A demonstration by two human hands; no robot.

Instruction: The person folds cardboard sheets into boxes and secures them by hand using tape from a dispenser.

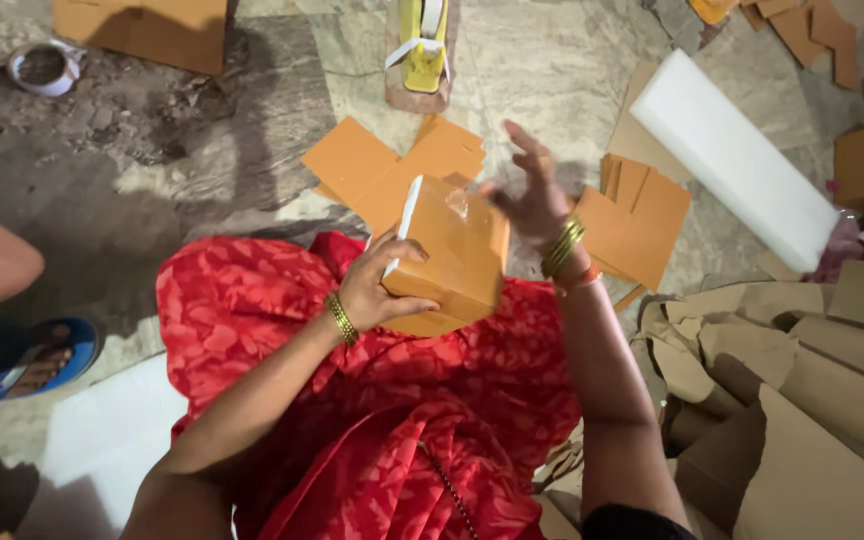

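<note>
Stone floor [202,130]; left hand [372,290] grips box [452,255].

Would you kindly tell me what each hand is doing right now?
Left hand: closed on the orange cardboard box, gripping its side.
Right hand: open, fingers spread, just beside the box, holding nothing.

cardboard sheets [392,165] crowd floor beyond box [452,255].

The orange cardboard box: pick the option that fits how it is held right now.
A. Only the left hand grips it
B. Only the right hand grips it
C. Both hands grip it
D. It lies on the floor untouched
A: the left hand wraps the near edge of the orange cardboard box, while the right hand is spread open just beside it, gripping nothing.
</note>
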